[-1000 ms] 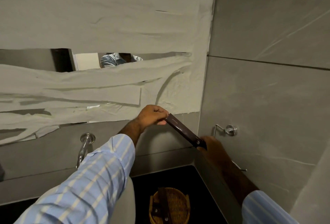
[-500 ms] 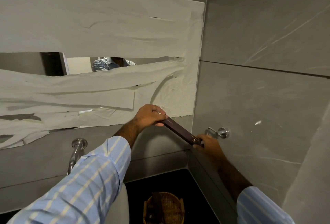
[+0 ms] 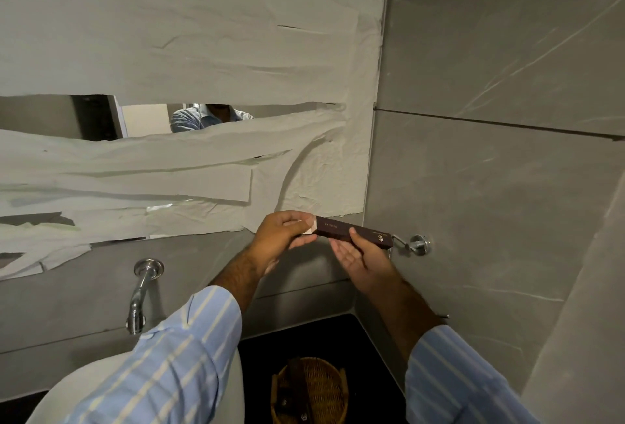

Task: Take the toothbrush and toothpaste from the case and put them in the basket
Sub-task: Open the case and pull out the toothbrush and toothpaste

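A long dark brown case [image 3: 351,232] with small gold print is held nearly level in front of the wall. My right hand [image 3: 363,256] grips it from below, thumb on its front face. My left hand [image 3: 282,235] pinches the case's left end, where a white flap or inner piece [image 3: 309,225] shows between my fingers. Toothbrush and toothpaste are hidden; I cannot tell what is inside the case. Far below, a round wicker basket [image 3: 333,383] stands on the dark counter and holds some dark items.
A chrome tap [image 3: 142,291] juts from the wall at left above a white basin [image 3: 233,379]. A chrome wall hook [image 3: 417,244] sits just right of the case. Paper strips [image 3: 189,61] cover the mirror. Grey tiled walls meet in a corner on the right.
The case has swung from steeply tilted to nearly level. My right hand moved from its lower end to under its middle, and white now shows at the left end.
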A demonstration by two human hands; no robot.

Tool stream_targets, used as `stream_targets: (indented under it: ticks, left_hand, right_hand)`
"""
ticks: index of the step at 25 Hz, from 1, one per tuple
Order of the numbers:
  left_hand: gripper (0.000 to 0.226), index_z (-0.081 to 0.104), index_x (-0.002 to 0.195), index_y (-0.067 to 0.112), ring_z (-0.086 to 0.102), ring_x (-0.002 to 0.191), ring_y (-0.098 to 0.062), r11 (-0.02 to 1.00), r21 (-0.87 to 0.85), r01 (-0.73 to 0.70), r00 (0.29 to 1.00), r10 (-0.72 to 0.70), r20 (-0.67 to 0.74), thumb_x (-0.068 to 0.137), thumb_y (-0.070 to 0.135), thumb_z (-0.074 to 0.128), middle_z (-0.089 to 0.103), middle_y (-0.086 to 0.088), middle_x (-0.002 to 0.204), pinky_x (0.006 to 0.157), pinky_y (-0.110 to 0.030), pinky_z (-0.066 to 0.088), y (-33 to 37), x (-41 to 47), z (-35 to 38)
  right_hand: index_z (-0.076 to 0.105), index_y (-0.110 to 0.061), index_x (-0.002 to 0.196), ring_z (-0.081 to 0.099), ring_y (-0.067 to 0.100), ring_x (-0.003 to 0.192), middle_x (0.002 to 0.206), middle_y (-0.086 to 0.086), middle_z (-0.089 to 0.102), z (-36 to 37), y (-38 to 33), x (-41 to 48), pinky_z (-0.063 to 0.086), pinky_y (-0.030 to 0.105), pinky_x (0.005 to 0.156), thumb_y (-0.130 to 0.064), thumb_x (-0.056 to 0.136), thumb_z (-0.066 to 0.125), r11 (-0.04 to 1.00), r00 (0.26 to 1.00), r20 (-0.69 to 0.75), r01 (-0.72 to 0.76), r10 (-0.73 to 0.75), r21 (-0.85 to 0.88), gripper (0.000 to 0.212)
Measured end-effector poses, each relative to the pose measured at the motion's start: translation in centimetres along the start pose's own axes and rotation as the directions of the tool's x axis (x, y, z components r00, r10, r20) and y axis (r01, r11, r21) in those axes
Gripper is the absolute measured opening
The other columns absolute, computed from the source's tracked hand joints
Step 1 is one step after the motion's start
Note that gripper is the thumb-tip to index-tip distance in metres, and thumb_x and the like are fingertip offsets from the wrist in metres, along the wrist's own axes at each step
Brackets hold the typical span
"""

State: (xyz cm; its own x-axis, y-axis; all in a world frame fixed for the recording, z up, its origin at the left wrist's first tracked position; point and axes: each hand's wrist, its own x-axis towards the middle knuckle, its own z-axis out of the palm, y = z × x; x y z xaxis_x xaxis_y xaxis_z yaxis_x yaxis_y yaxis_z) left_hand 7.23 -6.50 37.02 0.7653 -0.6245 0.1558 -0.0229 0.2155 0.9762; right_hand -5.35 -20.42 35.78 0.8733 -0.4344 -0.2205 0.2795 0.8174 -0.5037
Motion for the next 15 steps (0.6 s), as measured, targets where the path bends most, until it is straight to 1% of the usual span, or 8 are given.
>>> stream_targets:
  ticks: [2,3,5,7,9,11,13,15]
  left_hand:
    - [0.026,0.065,0.116,-0.002,0.073,0.099,-0.036,0.998,-0.061,0.035,0.999,-0.037,-0.029,0.090,-0.002,0.066,0.070,-0.024,0.113,0.087,-0.043,0.060,-0.3,-0.5,-0.6]
    - [0.027,0.067,0.113,0.004,0.074,0.098,-0.034,0.999,0.031,0.014,0.997,-0.012,-0.079,0.087,0.002,0.070,0.071,-0.020,0.112,0.085,-0.043,0.062,-0.6,-0.5,-0.8]
    - [0.026,0.072,0.100,0.017,0.072,0.092,-0.022,0.915,0.399,-0.053,0.973,0.137,-0.185,0.077,0.016,0.083,0.074,-0.007,0.104,0.079,-0.039,0.063,-1.3,-0.3,-1.1]
    - [0.018,0.076,0.094,0.014,0.070,0.080,-0.016,0.857,0.510,-0.079,0.954,0.213,-0.211,0.077,0.016,0.083,0.076,-0.006,0.092,0.074,-0.034,0.061,-1.9,-0.3,-1.0]
    - [0.015,0.074,0.099,0.001,0.071,0.073,-0.018,0.948,0.318,-0.030,0.973,0.100,-0.208,0.085,0.004,0.071,0.075,-0.016,0.089,0.072,-0.031,0.062,-2.1,-0.4,-0.4]
    - [0.018,0.068,0.105,-0.010,0.072,0.075,-0.024,0.996,-0.041,0.080,0.977,-0.087,-0.195,0.092,-0.005,0.056,0.073,-0.023,0.090,0.070,-0.028,0.064,-2.3,-0.7,0.4]
    - [0.019,0.063,0.105,-0.011,0.072,0.078,-0.029,0.931,-0.325,0.164,0.963,-0.223,-0.152,0.095,-0.002,0.050,0.073,-0.024,0.085,0.068,-0.030,0.065,-2.7,-0.9,1.0]
    - [0.018,0.062,0.101,-0.006,0.072,0.081,-0.032,0.854,-0.478,0.207,0.944,-0.304,-0.133,0.098,0.009,0.051,0.074,-0.022,0.080,0.072,-0.035,0.064,-3.3,-1.2,1.5]
  right_hand:
    - [0.057,0.006,0.110,0.059,0.040,0.119,0.109,0.032,0.065,0.1,-0.2,-0.2,0.045,0.047,0.107,-0.003,0.092,0.060,1.000,1.000,0.016,0.004,-0.004,-0.025,0.021]
    - [0.057,0.006,0.110,0.059,0.040,0.119,0.110,0.032,0.065,0.2,-0.3,-0.1,0.046,0.047,0.106,-0.003,0.092,0.060,0.999,1.000,0.011,0.003,-0.003,-0.039,0.021]
    - [0.058,0.005,0.108,0.060,0.039,0.116,0.109,0.031,0.064,0.3,-0.3,0.0,0.047,0.046,0.105,-0.003,0.092,0.059,0.996,1.000,0.006,0.011,-0.010,-0.087,0.018]
    - [0.057,0.005,0.112,0.064,0.038,0.110,0.113,0.031,0.064,0.2,-0.4,0.3,0.054,0.044,0.097,-0.004,0.092,0.061,0.986,0.999,0.013,0.047,-0.045,-0.162,0.022]
    - [0.056,0.005,0.117,0.068,0.034,0.102,0.118,0.030,0.064,0.1,-0.6,0.8,0.059,0.040,0.087,-0.006,0.091,0.061,0.961,0.992,0.029,0.123,-0.119,-0.250,0.028]
    - [0.055,0.005,0.118,0.069,0.033,0.103,0.118,0.027,0.066,0.2,-1.1,1.1,0.059,0.040,0.087,-0.008,0.092,0.061,0.900,0.978,0.060,0.209,-0.201,-0.383,0.030]
    - [0.058,0.001,0.113,0.070,0.030,0.105,0.117,0.023,0.068,0.8,-1.6,0.9,0.057,0.042,0.093,-0.011,0.093,0.060,0.796,0.960,0.108,0.276,-0.259,-0.540,0.023]
    - [0.061,-0.005,0.106,0.072,0.025,0.098,0.114,0.019,0.070,1.6,-2.1,0.7,0.058,0.040,0.092,-0.015,0.092,0.062,0.657,0.942,0.157,0.320,-0.296,-0.682,0.017]
